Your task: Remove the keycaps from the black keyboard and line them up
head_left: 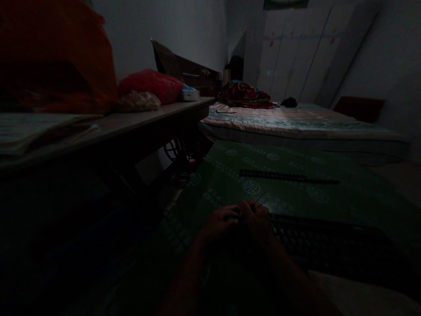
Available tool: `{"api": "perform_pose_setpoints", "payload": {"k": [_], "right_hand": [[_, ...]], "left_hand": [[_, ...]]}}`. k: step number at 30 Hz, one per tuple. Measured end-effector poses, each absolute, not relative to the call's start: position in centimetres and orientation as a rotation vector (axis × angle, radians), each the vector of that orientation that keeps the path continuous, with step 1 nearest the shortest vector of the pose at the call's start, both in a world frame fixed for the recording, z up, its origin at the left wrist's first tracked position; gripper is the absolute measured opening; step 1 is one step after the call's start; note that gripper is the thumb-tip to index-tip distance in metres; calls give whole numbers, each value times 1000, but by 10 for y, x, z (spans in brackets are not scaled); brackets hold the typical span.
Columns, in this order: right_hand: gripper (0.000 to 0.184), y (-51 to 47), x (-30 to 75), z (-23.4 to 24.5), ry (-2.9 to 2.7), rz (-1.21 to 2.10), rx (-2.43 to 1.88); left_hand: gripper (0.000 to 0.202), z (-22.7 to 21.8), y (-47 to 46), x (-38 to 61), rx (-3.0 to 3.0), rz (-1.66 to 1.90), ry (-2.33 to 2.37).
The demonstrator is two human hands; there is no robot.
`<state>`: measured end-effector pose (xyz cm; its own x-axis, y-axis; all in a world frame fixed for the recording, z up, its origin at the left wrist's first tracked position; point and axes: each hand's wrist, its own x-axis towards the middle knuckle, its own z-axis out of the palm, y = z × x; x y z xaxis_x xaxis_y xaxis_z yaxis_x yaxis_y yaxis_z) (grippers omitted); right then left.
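In dim light, a black keyboard (pixel 329 245) lies on a green printed board. My right hand (pixel 258 219) is over its left end, fingers pinched round a thin, pointed tool (pixel 261 196) that sticks out up and to the right. Close beside it, my left hand (pixel 223 218) has its fingers bent inward, their tips near the right hand's. Whatever lies between the left fingers is too dark to make out. Beyond the hands, a long row of small black pieces that look like keycaps (pixel 283 175) stretches across the board.
The green board (pixel 226 175) ends near a bed (pixel 296 123) with a patterned blanket (pixel 245 93). To the left stands a desk (pixel 131 120) bearing an orange bag (pixel 79 57), a red bag (pixel 151 85) and a tissue pack (pixel 190 93). A fan (pixel 174 150) sits below.
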<state>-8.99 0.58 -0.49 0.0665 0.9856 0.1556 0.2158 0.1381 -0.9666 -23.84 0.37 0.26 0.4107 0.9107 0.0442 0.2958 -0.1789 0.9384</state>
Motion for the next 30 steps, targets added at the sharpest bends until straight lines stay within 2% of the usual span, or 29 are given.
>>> {"api": "perform_pose_setpoints", "payload": {"k": [7, 19, 24, 30], "right_hand": [[40, 6, -93, -5, -1276, 948, -1268], [41, 7, -85, 10, -1312, 730, -1264], [35, 6, -71, 18, -1553, 394, -1289], [37, 4, -71, 22, -2006, 376, -1353]], "left_hand": [[22, 3, 4, -237, 1686, 859, 1141], [30, 11, 3, -239, 1441, 1018, 1379], [37, 8, 5, -238, 1307, 1082, 1436], [34, 8, 5, -237, 1242, 1122, 1353]]}}
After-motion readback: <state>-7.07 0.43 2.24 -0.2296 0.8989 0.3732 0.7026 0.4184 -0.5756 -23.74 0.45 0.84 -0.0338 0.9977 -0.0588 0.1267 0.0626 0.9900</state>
